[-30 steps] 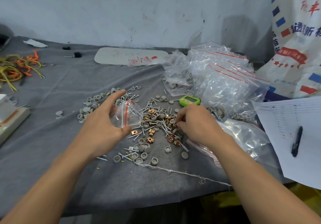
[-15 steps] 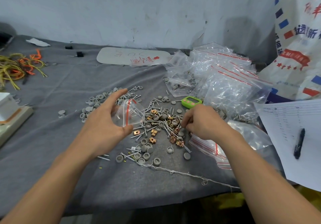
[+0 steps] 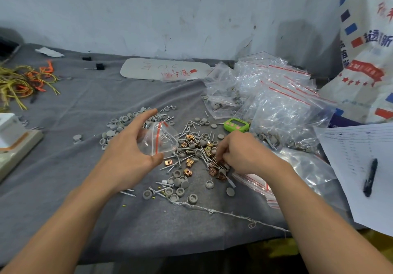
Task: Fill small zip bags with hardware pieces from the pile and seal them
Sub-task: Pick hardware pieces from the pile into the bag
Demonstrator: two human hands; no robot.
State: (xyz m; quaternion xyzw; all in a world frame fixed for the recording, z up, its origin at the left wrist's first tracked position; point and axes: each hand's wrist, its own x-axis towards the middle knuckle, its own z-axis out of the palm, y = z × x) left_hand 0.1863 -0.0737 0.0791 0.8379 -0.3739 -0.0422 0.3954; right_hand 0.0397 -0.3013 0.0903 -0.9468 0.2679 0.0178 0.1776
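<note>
Lower at centre than before, right hand [image 3: 242,152] pinches copper square clips [image 3: 214,170]; left hand [image 3: 127,157] grips clear red-striped zip bag [image 3: 158,141], whose narrow mouth could spill pieces.

On a grey cloth-covered table [image 3: 85,108], a scattered pile of grey caps, steel screws and copper-toned clips [image 3: 191,159] lies at centre. The left hand [image 3: 127,152] holds a small clear plastic zip bag [image 3: 159,140] over the pile's left edge; the right hand [image 3: 244,152] pinches pieces at its right side. Just behind the right hand sits a green plastic timer [image 3: 236,124], with a heap of clear plastic zip bags [image 3: 282,103] to its right. A white paper sheet [image 3: 350,167] at far right carries a black pen [image 3: 370,177]. Yellow and orange wire ties [image 3: 23,81] lie far left.
</note>
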